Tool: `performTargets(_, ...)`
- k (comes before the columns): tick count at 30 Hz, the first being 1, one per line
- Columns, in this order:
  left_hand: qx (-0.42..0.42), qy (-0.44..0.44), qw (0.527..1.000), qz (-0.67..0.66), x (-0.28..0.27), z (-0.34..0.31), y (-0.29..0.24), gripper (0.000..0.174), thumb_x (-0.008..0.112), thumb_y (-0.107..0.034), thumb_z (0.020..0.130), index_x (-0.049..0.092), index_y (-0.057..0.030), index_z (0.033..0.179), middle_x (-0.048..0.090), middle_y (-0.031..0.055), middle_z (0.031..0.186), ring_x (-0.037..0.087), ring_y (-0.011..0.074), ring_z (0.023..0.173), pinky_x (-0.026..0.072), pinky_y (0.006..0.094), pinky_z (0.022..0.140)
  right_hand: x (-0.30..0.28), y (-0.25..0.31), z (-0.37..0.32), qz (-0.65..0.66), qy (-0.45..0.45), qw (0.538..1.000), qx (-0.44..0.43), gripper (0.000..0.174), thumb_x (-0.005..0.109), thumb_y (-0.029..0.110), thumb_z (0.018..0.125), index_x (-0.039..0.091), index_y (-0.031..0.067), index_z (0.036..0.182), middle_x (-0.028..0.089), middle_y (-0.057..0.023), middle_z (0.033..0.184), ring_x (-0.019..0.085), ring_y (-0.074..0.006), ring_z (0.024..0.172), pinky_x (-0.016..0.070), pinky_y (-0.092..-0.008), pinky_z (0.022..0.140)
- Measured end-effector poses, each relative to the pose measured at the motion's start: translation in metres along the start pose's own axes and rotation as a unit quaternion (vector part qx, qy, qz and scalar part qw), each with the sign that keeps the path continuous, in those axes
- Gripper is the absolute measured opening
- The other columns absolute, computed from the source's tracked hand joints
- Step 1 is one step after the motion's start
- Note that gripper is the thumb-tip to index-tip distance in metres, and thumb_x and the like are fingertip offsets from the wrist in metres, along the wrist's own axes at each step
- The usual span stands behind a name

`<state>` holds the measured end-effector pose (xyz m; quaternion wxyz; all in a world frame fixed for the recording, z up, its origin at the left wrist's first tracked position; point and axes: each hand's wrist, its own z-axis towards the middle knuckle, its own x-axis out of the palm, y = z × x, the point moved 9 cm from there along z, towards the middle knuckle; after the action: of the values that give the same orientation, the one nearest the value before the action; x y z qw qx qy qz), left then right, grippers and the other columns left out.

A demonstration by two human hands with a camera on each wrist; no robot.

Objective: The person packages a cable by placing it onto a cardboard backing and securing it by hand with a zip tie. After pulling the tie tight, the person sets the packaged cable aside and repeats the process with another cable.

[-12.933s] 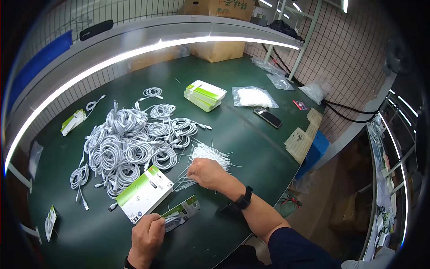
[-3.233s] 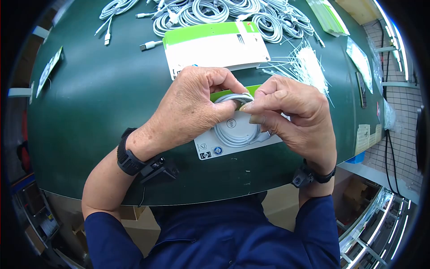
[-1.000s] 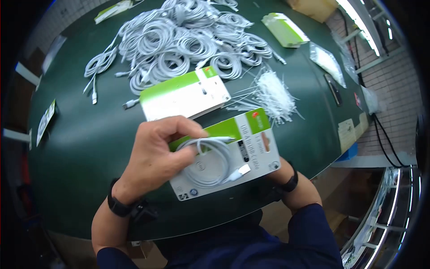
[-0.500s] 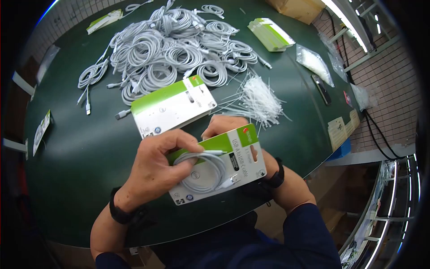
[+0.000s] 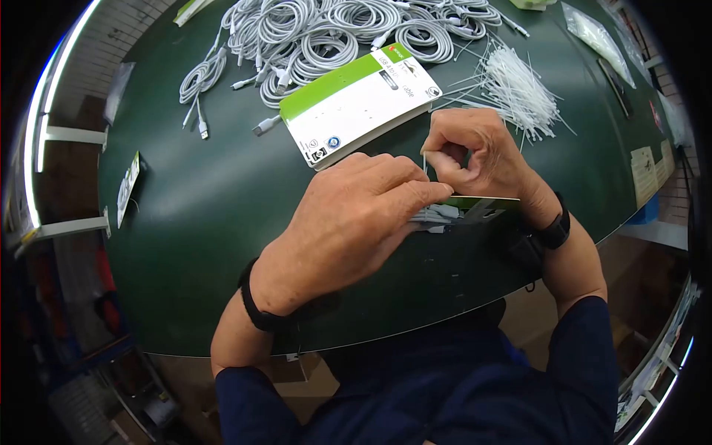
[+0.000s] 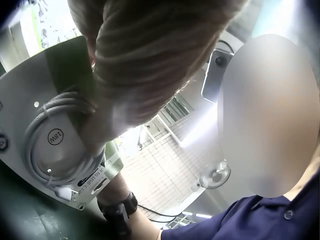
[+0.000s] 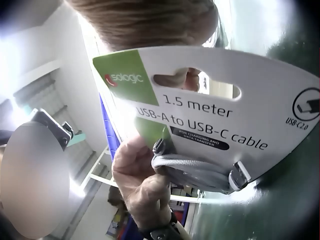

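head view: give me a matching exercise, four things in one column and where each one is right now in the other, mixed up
Things
1. cable card
2. stack of green-and-white cards
3. loose cable ties
4. heap of coiled white cables

Places
A. farthest across the table, beyond the stack
B. gripped between the left hand and the right hand
C. flat on the table just beyond the hands
D. on the table to the right of the stack, beyond the right hand

Pairs: 1-B, 2-C, 3-D, 4-A
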<state>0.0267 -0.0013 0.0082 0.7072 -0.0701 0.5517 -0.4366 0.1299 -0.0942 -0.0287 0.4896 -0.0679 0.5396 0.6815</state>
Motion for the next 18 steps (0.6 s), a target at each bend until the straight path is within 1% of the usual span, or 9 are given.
performTargets(1,-0.014,0.011,1.000,0.017,-0.002,0.002,-0.006,0.046,0.087,-0.005,0.073,0.074,-0.0078,0.117,0.073,0.0084,0.102,0.071,0.0303,0.090,0.0570,0.0400,0.075,0.000,0.001,0.001,0.008,0.005,1.000,0.011,0.010,0.070,0.001,0.076,0.061,0.0051,0.078,0.060,-0.0063,0.068,0.059,-0.0208,0.059,0.0485,-0.0326,0.057)
performTargets(4,-0.028,0.007,0.999,0.016,-0.001,0.002,-0.015,0.043,0.087,-0.005,0.074,0.074,-0.0067,0.115,0.072,0.0084,0.101,0.071,0.0292,0.087,0.0572,0.0391,0.073,0.005,0.005,0.000,0.020,0.006,1.000,0.006,0.010,0.069,0.001,0.075,0.060,0.0055,0.077,0.059,-0.0063,0.068,0.060,-0.0220,0.060,0.0488,-0.0333,0.058)
performTargets(5,-0.036,0.004,0.999,0.009,0.002,0.001,-0.014,0.043,0.088,-0.004,0.074,0.073,-0.0056,0.113,0.072,0.0087,0.099,0.070,0.0281,0.084,0.0570,0.0378,0.070,0.006,0.007,0.000,0.014,0.007,1.000,0.004,0.011,0.068,0.001,0.074,0.059,0.0060,0.075,0.058,-0.0068,0.067,0.059,-0.0244,0.060,0.0479,-0.0344,0.057)
performTargets(8,-0.059,0.000,0.998,0.010,0.004,0.002,-0.013,0.041,0.088,-0.001,0.074,0.073,-0.0046,0.111,0.070,0.0089,0.095,0.069,0.0276,0.081,0.0563,0.0374,0.067,0.008,0.002,-0.002,-0.012,-0.006,1.000,-0.008,0.011,0.067,0.002,0.072,0.057,0.0060,0.074,0.058,-0.0077,0.067,0.058,-0.0267,0.058,0.0470,-0.0361,0.056)
performTargets(12,-0.039,-0.011,0.999,0.033,0.005,0.002,-0.012,0.037,0.086,0.003,0.073,0.072,-0.0032,0.107,0.067,0.0097,0.091,0.068,0.0279,0.077,0.0555,0.0385,0.065,0.014,-0.008,-0.004,-0.023,0.023,0.999,0.004,0.011,0.067,0.004,0.072,0.056,0.0064,0.071,0.057,-0.0084,0.065,0.059,-0.0282,0.057,0.0466,-0.0380,0.055)
performTargets(13,-0.031,-0.016,0.998,0.046,0.006,0.002,-0.015,0.037,0.085,0.005,0.073,0.071,-0.0029,0.106,0.067,0.0098,0.090,0.068,0.0281,0.076,0.0556,0.0389,0.065,0.014,-0.009,-0.003,-0.029,0.034,0.999,0.004,0.009,0.066,0.003,0.072,0.058,0.0057,0.071,0.059,-0.0091,0.065,0.061,-0.0279,0.057,0.0472,-0.0371,0.055)
performTargets(16,-0.014,-0.029,0.996,0.080,0.007,0.001,-0.016,0.037,0.081,0.010,0.071,0.071,-0.0022,0.104,0.067,0.0103,0.090,0.068,0.0289,0.077,0.0561,0.0395,0.066,0.022,-0.019,-0.006,0.035,0.113,0.990,0.078,0.006,0.066,0.003,0.071,0.060,0.0042,0.073,0.063,-0.0105,0.067,0.062,-0.0275,0.058,0.0487,-0.0357,0.056)
performTargets(17,-0.010,-0.035,0.995,0.091,0.007,0.001,-0.015,0.037,0.080,0.012,0.071,0.070,-0.0020,0.104,0.067,0.0105,0.091,0.068,0.0293,0.077,0.0564,0.0397,0.067,0.022,-0.021,-0.006,0.043,0.136,0.986,0.089,0.004,0.067,0.001,0.074,0.064,0.0024,0.077,0.064,-0.0085,0.067,0.063,-0.0199,0.059,0.0492,-0.0325,0.058)
performTargets(18,-0.015,-0.049,0.995,0.081,0.004,0.000,-0.013,0.039,0.079,0.013,0.070,0.070,-0.0019,0.105,0.067,0.0107,0.091,0.069,0.0298,0.078,0.0565,0.0396,0.067,0.016,-0.024,-0.005,0.056,0.116,0.986,0.110,0.003,0.067,0.001,0.076,0.065,0.0019,0.078,0.063,-0.0071,0.066,0.063,-0.0170,0.060,0.0489,-0.0316,0.058)
